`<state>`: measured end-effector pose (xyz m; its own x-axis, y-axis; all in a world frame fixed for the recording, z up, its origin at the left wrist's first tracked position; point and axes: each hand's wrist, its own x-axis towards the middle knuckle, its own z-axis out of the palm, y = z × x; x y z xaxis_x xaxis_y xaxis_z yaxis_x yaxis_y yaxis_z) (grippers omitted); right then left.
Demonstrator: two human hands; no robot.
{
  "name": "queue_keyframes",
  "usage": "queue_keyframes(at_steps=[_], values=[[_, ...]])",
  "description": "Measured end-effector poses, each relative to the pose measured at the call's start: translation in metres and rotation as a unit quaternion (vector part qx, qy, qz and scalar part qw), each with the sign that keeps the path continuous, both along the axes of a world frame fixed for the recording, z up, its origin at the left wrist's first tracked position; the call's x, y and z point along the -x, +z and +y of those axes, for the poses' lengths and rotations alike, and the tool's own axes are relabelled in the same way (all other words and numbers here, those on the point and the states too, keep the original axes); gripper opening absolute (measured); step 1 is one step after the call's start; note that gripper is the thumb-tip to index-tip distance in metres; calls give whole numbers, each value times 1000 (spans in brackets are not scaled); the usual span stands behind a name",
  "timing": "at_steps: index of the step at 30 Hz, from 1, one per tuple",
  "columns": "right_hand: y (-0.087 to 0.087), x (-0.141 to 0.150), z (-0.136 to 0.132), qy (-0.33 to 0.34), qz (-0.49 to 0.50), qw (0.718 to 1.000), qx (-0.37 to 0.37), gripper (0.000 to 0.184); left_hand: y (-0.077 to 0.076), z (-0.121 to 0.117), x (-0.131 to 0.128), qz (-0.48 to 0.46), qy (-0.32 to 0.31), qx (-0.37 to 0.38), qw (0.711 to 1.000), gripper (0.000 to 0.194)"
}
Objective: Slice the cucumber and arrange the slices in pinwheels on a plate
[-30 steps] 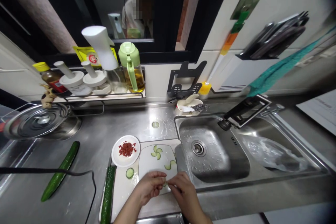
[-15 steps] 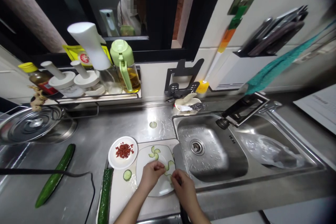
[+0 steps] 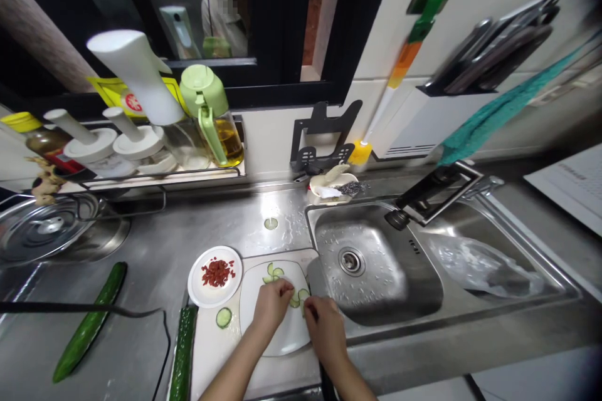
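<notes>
Left hand [image 3: 273, 307] and right hand [image 3: 325, 329]: both hovering over a white plate [image 3: 294, 336], fingertips sitting nearly together; whether either is gripping anything, one cannot tell. Cucumber slices [image 3: 303, 294]: lying on the plate, between the hands. Risk: brushing fingertips possibly dragging thin, probably slippery pieces out of line.

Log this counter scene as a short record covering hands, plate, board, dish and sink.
Left hand: fingertips beside cucumber slices; grip unclear
Right hand: beside the same slices; grip unclear
Square plate: on white board, under the slices
Board also bears: round cucumber piece
Round dish: holds small red pieces
Sink: clear plastic bag in right-hand basin
</notes>
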<state>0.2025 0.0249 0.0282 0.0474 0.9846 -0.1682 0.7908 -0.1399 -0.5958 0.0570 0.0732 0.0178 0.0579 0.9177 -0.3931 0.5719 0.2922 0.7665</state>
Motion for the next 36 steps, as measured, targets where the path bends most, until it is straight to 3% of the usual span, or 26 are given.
queue_keyframes(at_steps=[15, 25, 36], values=[[9, 9, 4, 31, -84, 996, 31, 19, -2, 3, -4, 78, -68, -24, 994, 18], [-1, 15, 5, 50, -186, 980, 47, 15, -2, 0, -10, 113, -80, -45, 989, 16], [-4, 14, 2, 61, -192, 979, 22, 14, 0, -4, -10, 110, -64, -40, 991, 14]])
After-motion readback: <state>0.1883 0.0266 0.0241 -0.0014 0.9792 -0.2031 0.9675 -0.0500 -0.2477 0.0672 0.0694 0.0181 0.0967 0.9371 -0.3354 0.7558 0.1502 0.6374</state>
